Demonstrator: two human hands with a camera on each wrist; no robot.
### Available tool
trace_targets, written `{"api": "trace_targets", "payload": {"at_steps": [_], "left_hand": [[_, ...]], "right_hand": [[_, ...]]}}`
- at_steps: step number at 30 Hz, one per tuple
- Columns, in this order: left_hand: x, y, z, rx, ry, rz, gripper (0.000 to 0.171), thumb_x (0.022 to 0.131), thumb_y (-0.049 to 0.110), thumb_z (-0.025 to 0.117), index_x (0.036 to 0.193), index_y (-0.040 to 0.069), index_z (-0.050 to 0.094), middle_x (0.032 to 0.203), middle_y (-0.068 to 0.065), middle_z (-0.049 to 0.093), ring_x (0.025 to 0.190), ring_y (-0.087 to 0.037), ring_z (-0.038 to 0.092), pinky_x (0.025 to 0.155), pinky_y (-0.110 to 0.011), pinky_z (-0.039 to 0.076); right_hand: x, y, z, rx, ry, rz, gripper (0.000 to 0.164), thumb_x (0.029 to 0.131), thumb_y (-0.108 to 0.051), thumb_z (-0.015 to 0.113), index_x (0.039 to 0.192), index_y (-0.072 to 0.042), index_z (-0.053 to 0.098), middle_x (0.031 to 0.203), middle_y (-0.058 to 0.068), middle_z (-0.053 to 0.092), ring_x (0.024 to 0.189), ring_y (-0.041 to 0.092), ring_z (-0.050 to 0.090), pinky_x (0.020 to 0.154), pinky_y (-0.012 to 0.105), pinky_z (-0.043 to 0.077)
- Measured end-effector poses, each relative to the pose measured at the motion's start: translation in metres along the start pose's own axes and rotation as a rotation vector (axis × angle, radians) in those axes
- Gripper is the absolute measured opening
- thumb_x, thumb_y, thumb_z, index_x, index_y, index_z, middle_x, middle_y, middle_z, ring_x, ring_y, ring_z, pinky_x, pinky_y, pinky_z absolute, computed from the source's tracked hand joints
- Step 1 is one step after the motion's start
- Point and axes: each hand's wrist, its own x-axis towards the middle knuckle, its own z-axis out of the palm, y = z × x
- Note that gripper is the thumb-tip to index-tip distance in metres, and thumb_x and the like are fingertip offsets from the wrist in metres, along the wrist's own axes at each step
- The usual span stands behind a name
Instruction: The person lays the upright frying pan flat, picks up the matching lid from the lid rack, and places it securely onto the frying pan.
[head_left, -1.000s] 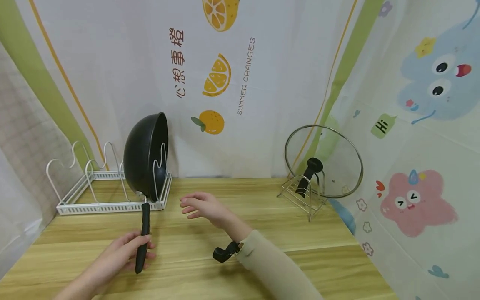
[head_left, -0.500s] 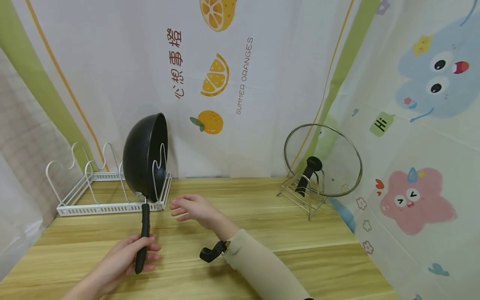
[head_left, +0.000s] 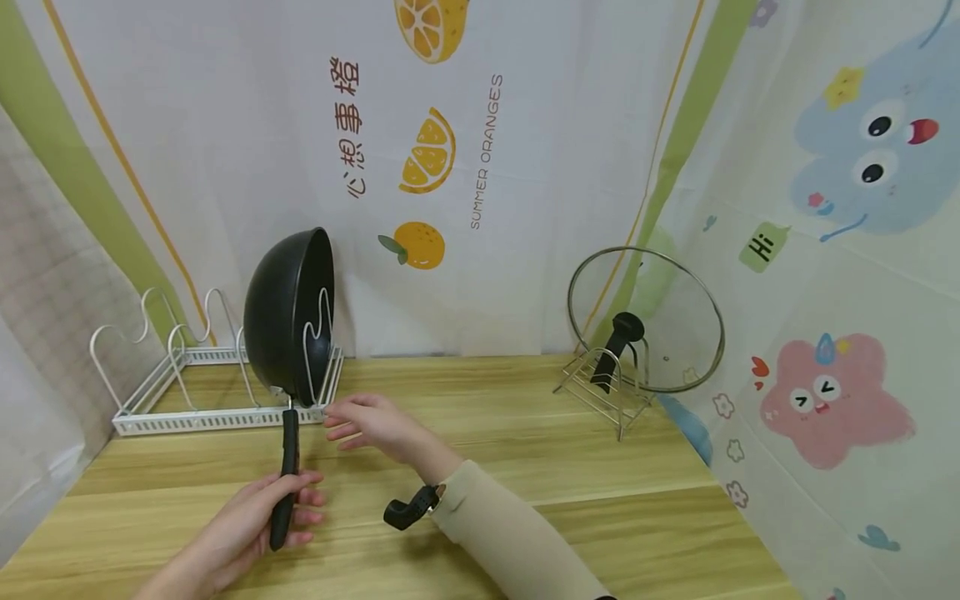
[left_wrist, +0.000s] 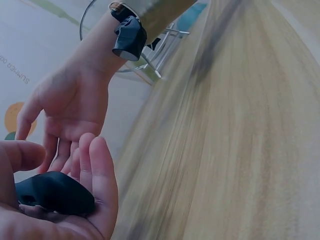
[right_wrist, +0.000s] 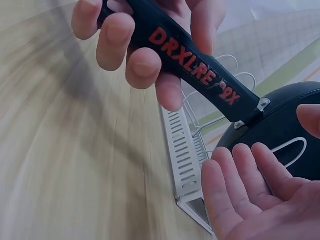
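A black wok [head_left: 281, 321] stands on its side in a white pot rack [head_left: 217, 418], its bowl facing right. Its black handle [head_left: 286, 487] slants down toward the table's front. My left hand [head_left: 243, 529] loosely holds this handle, thumb across one side and fingertips showing past the other; red lettering shows on it in the right wrist view. To the right, my right hand [head_left: 375, 427] hovers with relaxed fingers beside the rack's front corner, just below the wok's bowl. It holds nothing; in the right wrist view its palm [right_wrist: 265, 205] overlaps the wok.
A glass lid [head_left: 678, 325] with a black knob leans in a small wire stand [head_left: 611, 392] at the back right. White hanging sheets [head_left: 525, 275] with printed fruit and cartoons close off the back and sides. Wood-grain tabletop [head_left: 637, 517] spreads in front.
My right hand has moved left toward the rack and wok. My left hand's fingers now reach farther past the handle. The wok has stayed in place.
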Motion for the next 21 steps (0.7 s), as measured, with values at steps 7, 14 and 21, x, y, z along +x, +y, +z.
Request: {"api": "trace_targets", "payload": {"at_steps": [7,14,21], "left_hand": [[0.001,0.000,-0.001,0.009,0.009,-0.014,0.028,0.120,0.030,0.045,0.129,0.016,0.068,0.106,0.001,0.072,0.089,-0.011,0.074,0.083,-0.033,0.066],[0.002,-0.001,-0.001,0.014,-0.006,-0.011,0.026,0.120,0.027,0.044,0.126,0.017,0.068,0.102,0.003,0.070,0.085,-0.010,0.072,0.080,-0.030,0.064],[0.001,-0.001,-0.002,-0.021,-0.037,-0.026,0.026,0.120,0.028,0.043,0.127,0.016,0.065,0.102,0.003,0.070,0.084,-0.010,0.072,0.080,-0.029,0.064]], "right_hand": [[0.008,0.001,0.011,0.111,-0.009,0.059,0.043,0.109,-0.030,0.067,0.136,0.003,0.067,0.138,0.030,0.070,0.126,0.044,0.073,0.102,0.048,0.064],[0.015,0.001,0.022,0.219,-0.015,0.145,0.039,0.108,-0.028,0.070,0.133,0.001,0.070,0.121,0.017,0.078,0.121,0.038,0.076,0.109,0.053,0.059],[0.024,0.003,0.033,0.255,-0.037,0.195,0.039,0.108,-0.033,0.067,0.131,-0.002,0.072,0.121,0.012,0.076,0.124,0.034,0.073,0.117,0.055,0.054]]}}
